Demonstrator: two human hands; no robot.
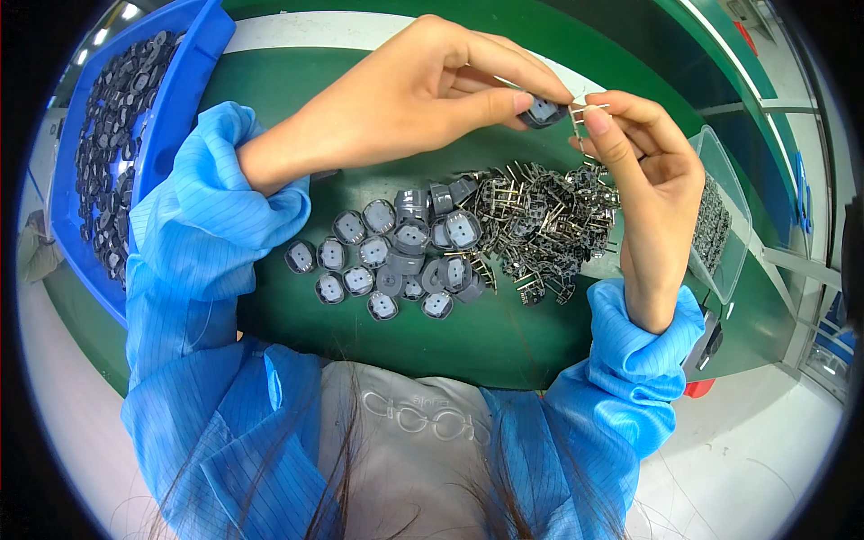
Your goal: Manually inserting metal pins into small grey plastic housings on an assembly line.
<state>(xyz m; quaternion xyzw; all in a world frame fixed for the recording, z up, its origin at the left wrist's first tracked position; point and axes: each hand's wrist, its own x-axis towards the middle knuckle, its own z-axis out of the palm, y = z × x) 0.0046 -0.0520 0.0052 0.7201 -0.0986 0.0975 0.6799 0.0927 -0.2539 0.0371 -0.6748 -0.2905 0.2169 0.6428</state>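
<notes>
My left hand (441, 94) pinches a small dark grey plastic housing (545, 112) with a pale inner face, held up above the far side of the table. Close beside it, my right hand (652, 148) is closed on a small metal pin part (579, 117) with thin prongs, between thumb and fingers. Whether the two pieces touch, I cannot tell. Below my hands lies a group of similar grey housings (378, 216), many with the pale face up. To its right, a heap of metal pin parts (549, 220) touches the housings.
A blue bin (193, 90) full of dark grey parts stands at the left. At the right is a clear plastic tray (733, 216) of small dark parts. The work surface is a green table (297, 319), with a white strip (297, 31) along the far side.
</notes>
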